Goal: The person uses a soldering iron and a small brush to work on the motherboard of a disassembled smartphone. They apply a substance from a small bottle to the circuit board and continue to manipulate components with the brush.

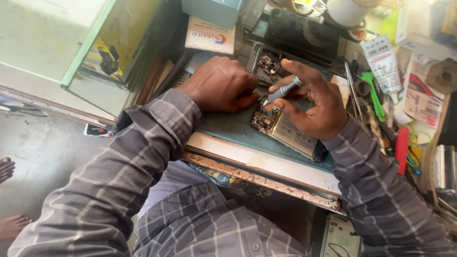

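Bare mat (223, 124) left of phone (285, 128); tools (376, 100) crowd its right.

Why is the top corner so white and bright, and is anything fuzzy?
Head view: daylight washes out the glass counter top at upper left; the white roll at the top also glares. The right hand with the grey screwdriver, the left hand and the opened phone look fairly sharp; the clutter at the right edge is softer.

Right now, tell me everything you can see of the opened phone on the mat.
The opened phone lies flat, back off, on the blue-green mat. A pale battery fills its middle and a dark circuit board shows at its upper end. The left hand steadies that end, and the grey screwdriver in the right hand points down at the board.
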